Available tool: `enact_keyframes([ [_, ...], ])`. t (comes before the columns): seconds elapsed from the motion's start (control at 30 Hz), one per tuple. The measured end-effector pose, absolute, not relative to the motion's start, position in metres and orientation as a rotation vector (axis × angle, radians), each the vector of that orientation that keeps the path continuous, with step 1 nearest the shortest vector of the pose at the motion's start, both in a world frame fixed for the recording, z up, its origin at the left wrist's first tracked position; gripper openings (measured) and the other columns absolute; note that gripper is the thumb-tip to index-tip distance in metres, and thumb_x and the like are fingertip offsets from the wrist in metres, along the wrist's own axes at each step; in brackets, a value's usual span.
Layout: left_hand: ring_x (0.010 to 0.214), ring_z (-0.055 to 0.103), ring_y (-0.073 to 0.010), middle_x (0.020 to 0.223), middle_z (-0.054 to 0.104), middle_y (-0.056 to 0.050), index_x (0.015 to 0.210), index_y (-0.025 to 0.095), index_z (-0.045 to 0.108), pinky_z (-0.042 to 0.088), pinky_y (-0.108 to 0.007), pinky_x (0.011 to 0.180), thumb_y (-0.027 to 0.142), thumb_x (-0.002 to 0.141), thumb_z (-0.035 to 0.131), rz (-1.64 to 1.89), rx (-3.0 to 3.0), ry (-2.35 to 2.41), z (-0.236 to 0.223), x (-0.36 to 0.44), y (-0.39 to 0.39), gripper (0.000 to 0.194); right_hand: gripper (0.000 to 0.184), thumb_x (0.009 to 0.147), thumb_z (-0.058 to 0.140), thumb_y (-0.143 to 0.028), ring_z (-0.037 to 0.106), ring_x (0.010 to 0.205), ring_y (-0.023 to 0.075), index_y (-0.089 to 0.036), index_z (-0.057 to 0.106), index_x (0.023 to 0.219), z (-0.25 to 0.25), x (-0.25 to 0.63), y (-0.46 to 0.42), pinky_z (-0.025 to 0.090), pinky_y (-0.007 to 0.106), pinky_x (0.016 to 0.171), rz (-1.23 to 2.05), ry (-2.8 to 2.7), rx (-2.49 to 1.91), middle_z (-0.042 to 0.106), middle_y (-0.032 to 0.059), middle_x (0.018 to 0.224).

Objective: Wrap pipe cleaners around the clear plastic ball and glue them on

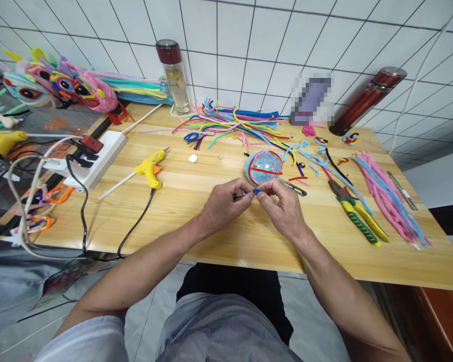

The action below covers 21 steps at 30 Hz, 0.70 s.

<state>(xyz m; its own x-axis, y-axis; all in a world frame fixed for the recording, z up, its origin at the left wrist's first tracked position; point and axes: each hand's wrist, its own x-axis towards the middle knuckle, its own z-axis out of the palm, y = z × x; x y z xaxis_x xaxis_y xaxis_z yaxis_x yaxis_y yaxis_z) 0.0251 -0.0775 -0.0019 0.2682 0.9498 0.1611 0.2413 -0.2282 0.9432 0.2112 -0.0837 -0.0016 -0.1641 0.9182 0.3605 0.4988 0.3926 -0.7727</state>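
Near the middle of the wooden table, my left hand (229, 202) and my right hand (283, 207) meet with thumbs and fingertips pinched. Between them shows a short piece of blue pipe cleaner (256, 191), gripped from both sides; much of it is hidden by the fingers. Just behind the hands sits a clear round dome (266, 163) rimmed in light blue and pink, with red strips around and across it. A dark utility knife (295, 188) lies beside the right hand. Small red pipe cleaner bits (298, 178) are scattered nearby.
Loose coloured pipe cleaners (234, 123) lie along the back. A yellow glue gun (150, 168) and a white power strip (101, 161) are left, with trailing cords. Pliers (357, 213) and a pink-blue bundle (387, 193) lie right. A glass bottle (176, 80) and red flask (368, 103) stand behind.
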Motion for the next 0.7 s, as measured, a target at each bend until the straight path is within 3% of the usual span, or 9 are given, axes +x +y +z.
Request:
enact_keyframes([
  [0.23, 0.055, 0.04, -0.009, 0.058, 0.049, 0.007, 0.088, 0.019, 0.067, 0.033, -0.023, 0.057, 0.028, 0.088, 0.063, 0.941, 1.814, 1.115, -0.008, 0.022, -0.076, 0.01, 0.011, 0.085, 0.059, -0.026, 0.053, 0.06, 0.0137, -0.023, 0.06, 0.074, -0.006, 0.211, -0.08, 0.04, 0.027, 0.059, 0.676, -1.825, -1.437, 0.062, -0.0028, 0.066],
  [0.4, 0.058, 0.047, -0.0107, 0.063, 0.058, 0.004, 0.08, 0.019, 0.066, 0.035, -0.024, 0.06, 0.023, 0.084, 0.062, 0.75, 2.035, 1.179, -0.014, 0.018, -0.071, 0.007, 0.011, 0.084, 0.063, -0.022, 0.055, 0.063, 0.0136, -0.022, 0.063, 0.072, -0.006, 0.208, -0.081, 0.035, 0.027, 0.061, 0.728, -1.984, -1.676, 0.064, -0.0042, 0.066],
  [0.6, 0.064, 0.055, -0.0158, 0.07, 0.067, 0.0, 0.079, 0.021, 0.068, 0.037, -0.028, 0.066, 0.021, 0.085, 0.061, 0.502, 2.175, 1.29, -0.02, 0.022, -0.068, 0.01, 0.007, 0.09, 0.064, -0.025, 0.065, 0.072, 0.0169, -0.024, 0.069, 0.085, -0.002, 0.263, -0.108, 0.043, 0.029, 0.069, 0.553, -2.005, -1.752, 0.076, 0.0007, 0.084],
  [0.7, 0.067, 0.058, -0.0177, 0.074, 0.069, -0.001, 0.081, 0.022, 0.069, 0.039, -0.029, 0.067, 0.021, 0.086, 0.06, 0.471, 2.188, 1.284, -0.02, 0.024, -0.068, 0.01, 0.009, 0.088, 0.062, -0.024, 0.067, 0.074, 0.0185, -0.022, 0.071, 0.084, -0.005, 0.315, -0.12, 0.046, 0.03, 0.07, 0.38, -1.803, -1.861, 0.076, 0.0024, 0.084],
])
